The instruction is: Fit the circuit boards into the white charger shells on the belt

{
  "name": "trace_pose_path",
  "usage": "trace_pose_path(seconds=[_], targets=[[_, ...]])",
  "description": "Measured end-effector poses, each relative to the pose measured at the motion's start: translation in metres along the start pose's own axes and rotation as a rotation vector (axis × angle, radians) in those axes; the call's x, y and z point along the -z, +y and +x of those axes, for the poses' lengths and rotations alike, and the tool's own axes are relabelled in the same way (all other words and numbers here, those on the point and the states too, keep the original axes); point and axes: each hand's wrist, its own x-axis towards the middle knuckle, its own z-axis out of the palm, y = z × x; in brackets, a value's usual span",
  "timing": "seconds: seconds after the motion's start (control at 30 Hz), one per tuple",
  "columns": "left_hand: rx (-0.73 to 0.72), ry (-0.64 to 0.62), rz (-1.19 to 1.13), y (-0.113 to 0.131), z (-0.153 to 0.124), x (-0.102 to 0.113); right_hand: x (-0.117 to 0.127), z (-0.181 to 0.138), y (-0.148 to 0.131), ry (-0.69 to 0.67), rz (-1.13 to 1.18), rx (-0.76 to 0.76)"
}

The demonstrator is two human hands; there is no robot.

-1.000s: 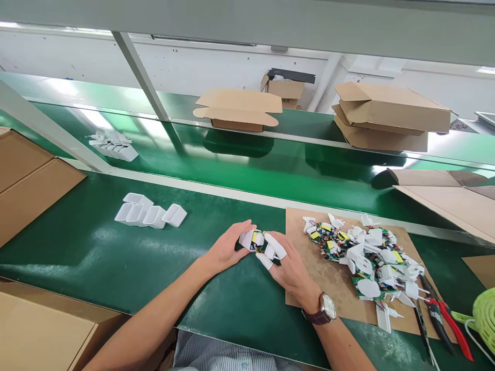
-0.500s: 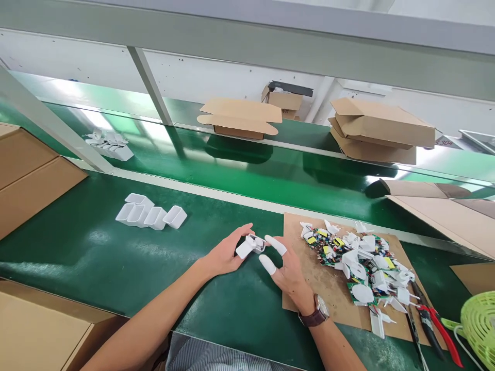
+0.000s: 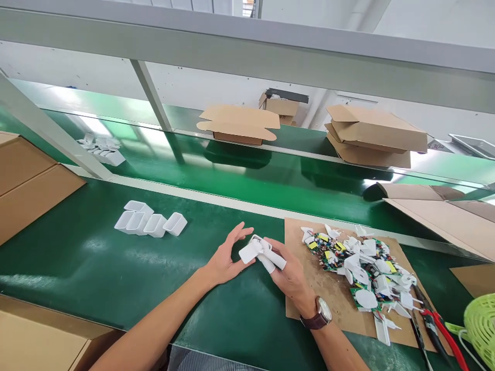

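My right hand (image 3: 284,273), with white finger cots on two fingers and a watch on the wrist, pinches a small white charger housing (image 3: 251,250) above the green bench. My left hand (image 3: 226,257) is beside the housing on its left, fingers spread, its thumb under or against the piece. To the right, a pile of circuit boards and white plug parts (image 3: 359,263) lies on a cardboard sheet (image 3: 309,304).
A row of empty white housings (image 3: 150,222) lies to the left on the green mat. Red-handled cutters (image 3: 441,330) and a green basket (image 3: 481,322) are at the right edge. Cardboard boxes (image 3: 27,185) flank the left; folded cartons (image 3: 240,123) sit on the far conveyor.
My right hand has closed on the white housing, which my left hand held before. My left hand's fingers have opened and spread. The camera tilted slightly upward.
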Motion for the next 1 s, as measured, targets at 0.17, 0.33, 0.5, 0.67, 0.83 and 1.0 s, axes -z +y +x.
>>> trace_pose_path(seconds=[0.17, 0.33, 0.5, 0.67, 0.83, 1.0], targets=[[-0.038, 0.090, 0.083, -0.004, 0.002, 0.000, -0.009, 0.002, 0.002, -0.076, 0.001, 0.073], [-0.066, 0.093, 0.139, -0.002, 0.006, 0.002, -0.012, 0.001, 0.004, -0.089, -0.037, 0.041], [-0.072, 0.086, 0.090, 0.002, 0.007, 0.003, -0.010, 0.004, -0.001, -0.080, -0.083, 0.057], [-0.009, 0.078, -0.018, -0.003, 0.005, -0.002, -0.007, 0.007, -0.005, -0.114, -0.047, -0.014], [0.044, 0.076, -0.029, -0.004, 0.005, -0.002, -0.008, 0.005, -0.004, -0.173, -0.109, -0.002], [0.117, 0.036, -0.008, -0.005, 0.004, 0.000, -0.015, 0.005, -0.001, -0.079, 0.080, -0.064]])
